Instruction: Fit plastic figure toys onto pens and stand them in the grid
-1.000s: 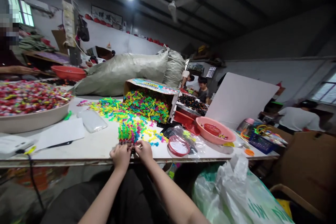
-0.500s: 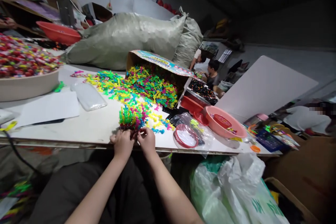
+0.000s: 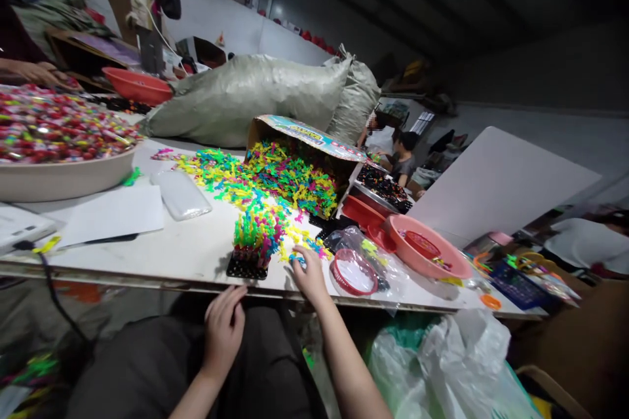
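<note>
A black holder with dotted holes (image 3: 248, 268) stands near the table's front edge. Rows of small bright plastic figures (image 3: 255, 230), green, yellow, pink and blue, stand upright in it. My left hand (image 3: 225, 324) is below the holder at the table edge, its fingers stretched out and holding nothing. To the right of the holder, my right hand (image 3: 310, 278) reaches over the tabletop with thumb and fingers apart. Its fingertips are close to loose yellow and blue figures (image 3: 319, 247); I see nothing held in it.
A tipped carton (image 3: 309, 131) spills figures behind the holder. Right are a red-rimmed basket (image 3: 354, 289) and a pink basin (image 3: 427, 265). Left are a clear plastic pack (image 3: 181, 195), paper (image 3: 118, 213) and a wide tub (image 3: 63, 180) of wrapped pieces. Another person's hand (image 3: 37, 71) is beyond it.
Both hands have come off the holder, where they were together at its front. My left hand has dropped towards me; my right hand has moved right to the loose figures. The view has tilted up.
</note>
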### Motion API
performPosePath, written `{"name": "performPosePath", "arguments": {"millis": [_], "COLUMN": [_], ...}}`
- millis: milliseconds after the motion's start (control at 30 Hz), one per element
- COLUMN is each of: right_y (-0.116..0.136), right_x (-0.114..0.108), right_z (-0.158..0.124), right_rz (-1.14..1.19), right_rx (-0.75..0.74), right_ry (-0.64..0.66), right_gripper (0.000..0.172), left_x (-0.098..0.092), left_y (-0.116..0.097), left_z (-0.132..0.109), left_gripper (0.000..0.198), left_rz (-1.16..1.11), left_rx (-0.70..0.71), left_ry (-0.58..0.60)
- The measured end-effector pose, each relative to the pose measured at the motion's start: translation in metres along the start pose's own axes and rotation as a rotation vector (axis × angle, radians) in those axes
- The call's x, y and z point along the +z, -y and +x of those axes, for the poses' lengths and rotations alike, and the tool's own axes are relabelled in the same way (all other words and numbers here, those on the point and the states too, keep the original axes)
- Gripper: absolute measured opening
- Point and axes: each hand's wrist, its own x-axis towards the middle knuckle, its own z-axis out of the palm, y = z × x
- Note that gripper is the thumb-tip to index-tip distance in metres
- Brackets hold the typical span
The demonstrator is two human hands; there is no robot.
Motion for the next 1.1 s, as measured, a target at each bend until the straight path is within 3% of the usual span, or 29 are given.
{"name": "performPosePath", "arguments": {"millis": [33,100,200,300,400,500,567,633,733,800,867,967,1033,1100], "right_y": [-0.006,-0.016,-0.024,-0.024,-0.018,-0.003,0.013,0.032,0.061,0.075,0.083,0.081,0.071,0.057], "right_x": [-0.005,-0.01,-0.009,-0.009,-0.014,-0.022,-0.025,-0.024,-0.017,-0.015,-0.02,-0.041,-0.057,-0.066], "right_z": [-0.003,-0.011,-0.024,-0.029,-0.029,-0.033,-0.042,-0.055,-0.075,-0.084,-0.083,-0.057,-0.023,0.018], "right_rz": [-0.077,-0.183,-0.186,-0.108,0.006,0.221,0.458,0.702,0.852,0.797,0.685,0.548,0.449,0.305], "right_rx": [0.008,0.02,-0.015,-0.065,-0.075,0.068,0.266,0.424,0.472,0.448,0.372,0.197,0.128,0.095], "right_ry": [0.021,0.115,0.178,0.115,0.038,0.009,0.087,0.244,0.481,0.585,0.669,0.767,0.683,0.444], "right_gripper": [0.033,0.04,0.036,0.027,0.022,0.019,0.018,0.02,0.026,0.029,0.026,0.02,0.019,0.019], "left_x": [-0.004,-0.01,-0.014,-0.014,-0.017,-0.023,-0.024,-0.022,-0.015,-0.014,-0.02,-0.043,-0.062,-0.078], "left_y": [0.005,0.014,0.023,0.026,0.02,0.0,-0.02,-0.04,-0.062,-0.066,-0.06,-0.035,-0.014,0.005], "left_z": [-0.026,-0.072,-0.108,-0.098,-0.079,-0.074,-0.077,-0.081,-0.078,-0.071,-0.061,-0.049,-0.044,-0.04], "left_gripper": [0.028,0.027,0.03,0.036,0.04,0.04,0.04,0.042,0.054,0.045,0.031,0.032,0.037,0.036], "left_rz": [-0.034,-0.116,-0.276,-0.375,-0.399,-0.469,-0.551,-0.638,-0.735,-0.744,-0.735,-0.719,-0.735,-0.854], "left_rx": [-0.055,-0.227,-0.572,-0.731,-0.818,-0.865,-0.863,-0.837,-0.803,-0.81,-0.82,-0.909,-1.052,-1.18], "left_ry": [-0.009,0.099,0.242,0.279,0.228,0.224,0.245,0.231,0.163,0.139,0.159,0.204,0.208,0.229]}}
